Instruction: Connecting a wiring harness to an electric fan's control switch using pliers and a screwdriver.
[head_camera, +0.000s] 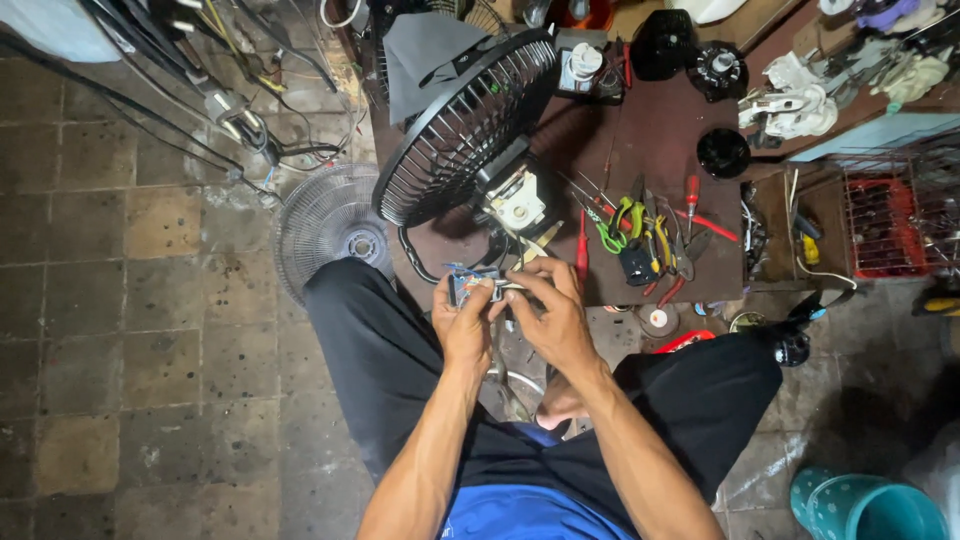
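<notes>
**Two hands are working on a small part under a black fan**

The person is sitting at a low dark red tabletop (660, 140) and is looking down at both hands. The left hand (462, 325) is closing its fingers around a small switch block (473, 285) with blue and dark parts, and is holding it just in front of the tabletop edge, above the lap. The right hand (555, 315) is meeting it from the other side; its fingertips are pinching a thin pale piece at the end of the block, so the two hands are together and touching the same part. What exactly the thin piece is, I cannot tell.

Just behind the hands, a black fan (465, 125) is lying tilted on the tabletop, with its round grille turning to the left and its white motor housing (517, 200) open toward the person. A black cable is curving from the fan down to the block.

To the right of the fan, pliers with green and yellow handles (628, 222) and a red screwdriver (582, 250) are lying on the tabletop. On the tiled floor (130, 300) at the left, a grey fan grille (330, 235) is leaning beside the person's knee. A teal bucket (865, 505) is standing at the bottom right corner
</notes>
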